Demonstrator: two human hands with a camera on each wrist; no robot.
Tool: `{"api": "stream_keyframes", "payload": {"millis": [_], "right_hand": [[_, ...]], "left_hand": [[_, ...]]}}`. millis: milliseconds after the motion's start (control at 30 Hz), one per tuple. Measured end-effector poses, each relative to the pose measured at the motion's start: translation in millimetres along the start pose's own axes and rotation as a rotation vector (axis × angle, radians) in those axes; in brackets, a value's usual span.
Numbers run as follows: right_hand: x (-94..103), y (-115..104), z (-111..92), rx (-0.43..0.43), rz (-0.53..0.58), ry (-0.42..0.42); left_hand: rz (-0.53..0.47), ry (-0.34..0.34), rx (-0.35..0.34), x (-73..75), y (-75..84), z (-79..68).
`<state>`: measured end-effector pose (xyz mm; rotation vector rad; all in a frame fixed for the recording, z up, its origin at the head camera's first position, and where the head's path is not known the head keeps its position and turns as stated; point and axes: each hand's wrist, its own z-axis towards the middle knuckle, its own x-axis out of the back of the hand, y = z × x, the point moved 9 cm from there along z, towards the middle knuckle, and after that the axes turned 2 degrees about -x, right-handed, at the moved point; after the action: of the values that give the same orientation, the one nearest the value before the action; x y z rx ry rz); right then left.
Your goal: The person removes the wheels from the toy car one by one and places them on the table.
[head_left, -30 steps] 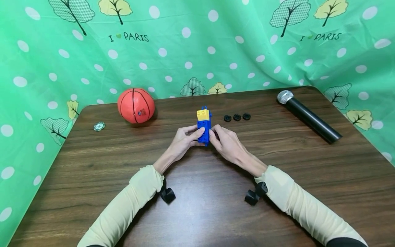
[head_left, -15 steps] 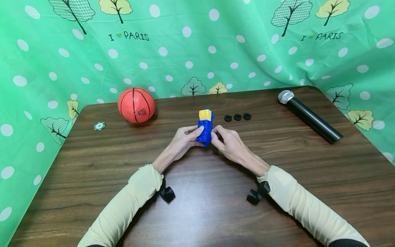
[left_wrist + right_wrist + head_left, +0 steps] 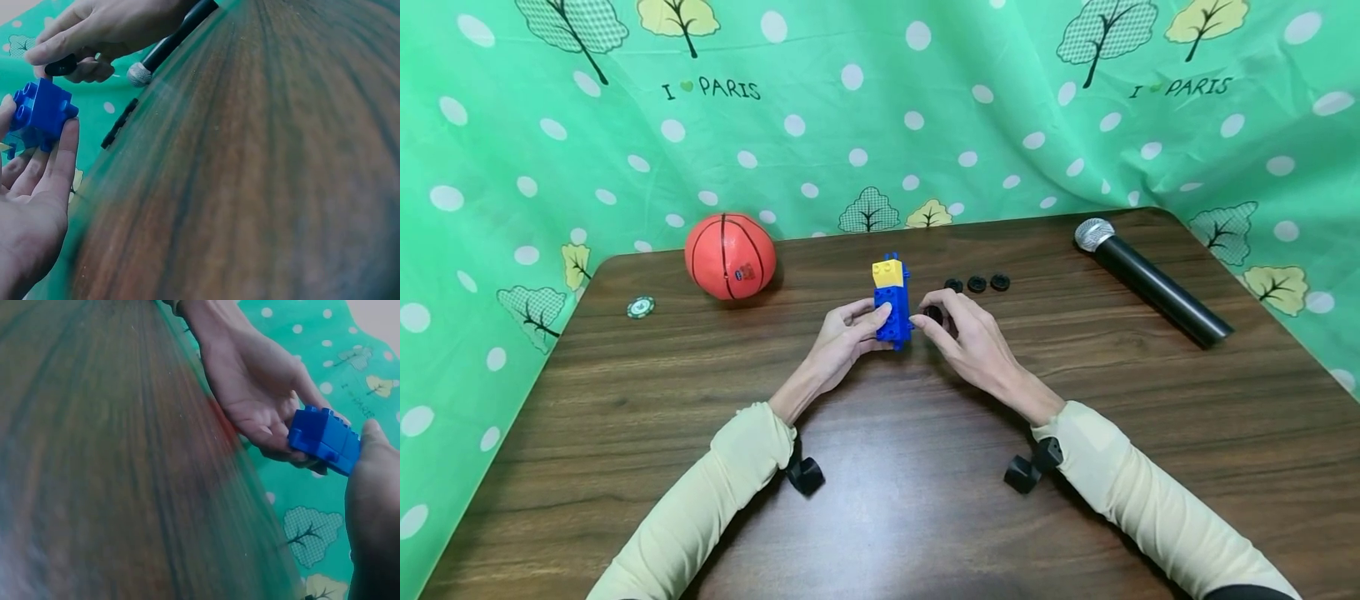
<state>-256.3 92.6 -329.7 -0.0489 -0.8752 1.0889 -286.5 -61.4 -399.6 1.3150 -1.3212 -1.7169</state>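
Observation:
My left hand [image 3: 847, 337] grips a toy-brick build, its thumb across the front and its fingers behind. The build has a blue base [image 3: 891, 315] with short side pegs and a yellow brick [image 3: 887, 273] at its far end. In the left wrist view the blue base [image 3: 47, 109] shows studs and a peg. Just right of the build, my right hand [image 3: 973, 342] pinches a small black toy wheel [image 3: 934, 314] between thumb and fingers. The left wrist view shows that wheel [image 3: 61, 65] close above the blue base.
Beyond my right hand, three black wheels [image 3: 977, 285] lie in a row on the wooden table [image 3: 895, 508]. A red toy basketball [image 3: 730, 257] and a poker chip [image 3: 641, 307] are on the left. At the right lies a black microphone [image 3: 1157, 287]. A green polka-dot cloth [image 3: 820, 158] hangs behind.
My right hand has drawn slightly away from the build to the right, and the wheel in its fingers now shows. My left hand keeps its hold, the build shifting slightly left.

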Motion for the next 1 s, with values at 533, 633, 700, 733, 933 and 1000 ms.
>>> {"api": "stream_keyframes", "payload": {"millis": [533,633,700,733,933,1000], "right_hand": [[-0.4,-2,-2,0.041,-0.031,-0.070],[-1.1,1,-3,0.018,-0.043,-0.108],[-0.6,2,-4,0.015,-0.055,-0.121],[0.0,3,-4,0.017,-0.062,-0.123],[7.1,5,-4,0.063,-0.128,-0.068],[9.8,5,-4,0.076,-0.154,-0.045]], "left_hand": [[0.015,0.010,-0.011,2.3,-0.3,-0.7],[0.017,0.011,-0.009,2.0,-0.4,-0.7],[0.017,0.012,-0.008,2.1,-0.3,-0.7],[0.017,0.014,-0.008,2.0,-0.3,-0.6],[0.011,0.031,-0.018,2.3,1.0,-1.0],[0.009,0.035,-0.024,2.6,1.1,-0.8]]}}
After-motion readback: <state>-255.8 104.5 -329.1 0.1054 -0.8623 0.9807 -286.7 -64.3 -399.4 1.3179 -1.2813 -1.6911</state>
